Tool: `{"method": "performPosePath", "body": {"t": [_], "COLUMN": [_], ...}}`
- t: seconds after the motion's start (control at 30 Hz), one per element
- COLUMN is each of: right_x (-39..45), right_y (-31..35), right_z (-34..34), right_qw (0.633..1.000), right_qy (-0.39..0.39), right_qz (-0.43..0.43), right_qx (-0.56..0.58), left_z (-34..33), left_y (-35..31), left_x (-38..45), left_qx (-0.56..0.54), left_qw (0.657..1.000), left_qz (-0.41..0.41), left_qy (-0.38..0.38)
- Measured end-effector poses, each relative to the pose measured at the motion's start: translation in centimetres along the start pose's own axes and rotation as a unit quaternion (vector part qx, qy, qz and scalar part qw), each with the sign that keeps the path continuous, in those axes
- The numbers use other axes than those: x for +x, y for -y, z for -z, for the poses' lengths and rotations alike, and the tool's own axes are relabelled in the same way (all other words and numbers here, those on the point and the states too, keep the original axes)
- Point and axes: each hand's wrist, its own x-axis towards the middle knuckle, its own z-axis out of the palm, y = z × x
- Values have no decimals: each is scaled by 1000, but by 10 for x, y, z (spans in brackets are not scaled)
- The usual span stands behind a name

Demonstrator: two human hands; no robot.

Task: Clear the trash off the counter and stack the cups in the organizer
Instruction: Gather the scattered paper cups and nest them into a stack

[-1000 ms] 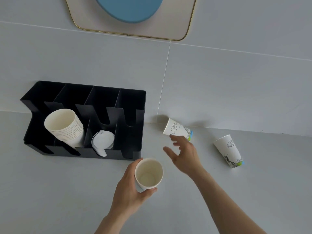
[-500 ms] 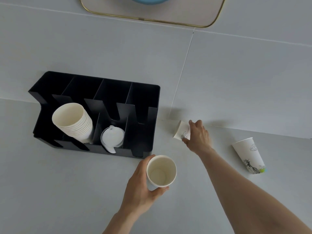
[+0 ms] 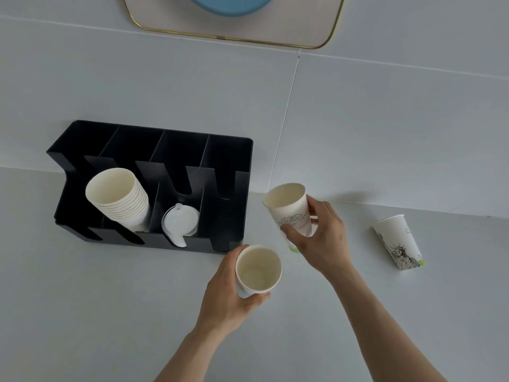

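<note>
An organizer (image 3: pixel 154 188) stands at the left of the bench (image 3: pixel 82 312), backed against the wall (image 3: pixel 385 119). A stack of cups (image 3: pixel 118 199) lies in one of its left compartments, lids (image 3: pixel 180 224) in the next one to the right. Right of the organizer, the left hand (image 3: pixel 228 296) holds one cup (image 3: pixel 258 270) in front; the right hand (image 3: pixel 322 238) holds a second cup (image 3: pixel 289 208) behind it. A third cup (image 3: pixel 399 242) stands on the bench far right.

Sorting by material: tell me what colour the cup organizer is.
Black, seen in the head view: the organizer is solid black plastic.
</note>
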Motion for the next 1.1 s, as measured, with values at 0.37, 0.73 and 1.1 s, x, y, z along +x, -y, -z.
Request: {"method": "performPosePath", "body": {"t": [0.37, 0.73, 1.1], "right_x": [-86, -107, -73], "right_y": [44, 8, -23], "right_z": [7, -16, 10], "right_qw": [986, 987, 995], "right_qy": [79, 143, 92], "right_qz": [42, 70, 21], "right_qx": [141, 6, 27], "left_z": [2, 8, 2], "left_y": [-9, -15, -11], "left_x": [-14, -21, -14], "left_qx": [-1, 2, 12], "left_qw": [1000, 1000, 999], "left_qz": [-1, -27, -37], "left_qy": [13, 11, -3]}}
